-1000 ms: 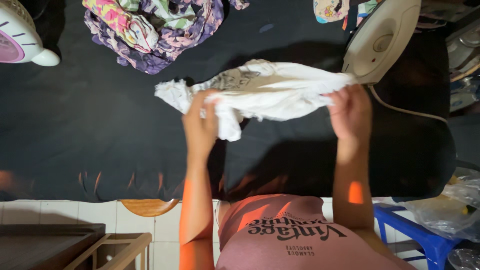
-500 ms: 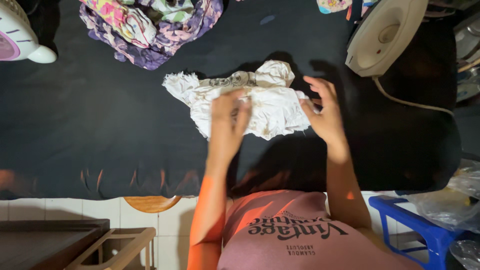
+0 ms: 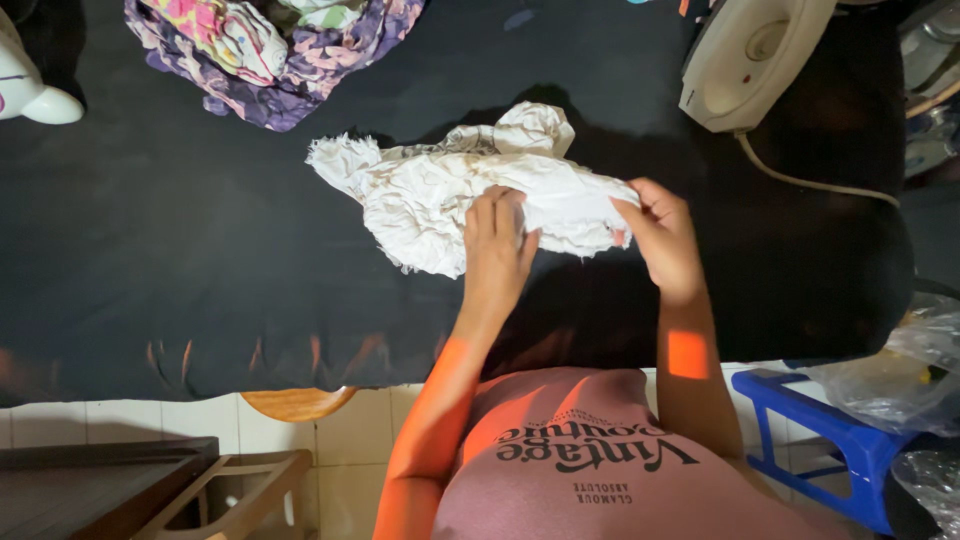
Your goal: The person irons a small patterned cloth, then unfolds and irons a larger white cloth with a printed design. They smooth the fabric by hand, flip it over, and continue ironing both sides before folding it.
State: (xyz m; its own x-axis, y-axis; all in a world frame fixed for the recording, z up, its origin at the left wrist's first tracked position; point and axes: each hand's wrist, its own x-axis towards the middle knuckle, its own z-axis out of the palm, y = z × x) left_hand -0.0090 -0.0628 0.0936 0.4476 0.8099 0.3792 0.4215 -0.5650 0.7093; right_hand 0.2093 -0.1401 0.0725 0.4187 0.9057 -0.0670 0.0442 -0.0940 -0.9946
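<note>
Both of your hands are on the crumpled white garment [image 3: 450, 195], which lies on the black-covered bench [image 3: 150, 250] about midway between its near and far edges, a little toward the right half. Your left hand [image 3: 497, 250] lies over the garment's near side, fingers curled down onto the cloth and gripping a fold. Your right hand [image 3: 662, 235] pinches the garment's right end between thumb and fingers, lifting that end slightly off the cover. The cloth bunches upward into a knot-like lump at its far side and tapers to a ragged point at its left end.

At the far edge of the bench, left of centre, sits a heap of flowered purple and pink clothing [image 3: 270, 45], well apart from the white garment. An off-white iron [image 3: 745, 55] rests at the far right corner, its cord [image 3: 820, 185] trailing across the cover toward the right edge. A blue plastic stool [image 3: 830, 430] stands on the floor beside the near right corner.
</note>
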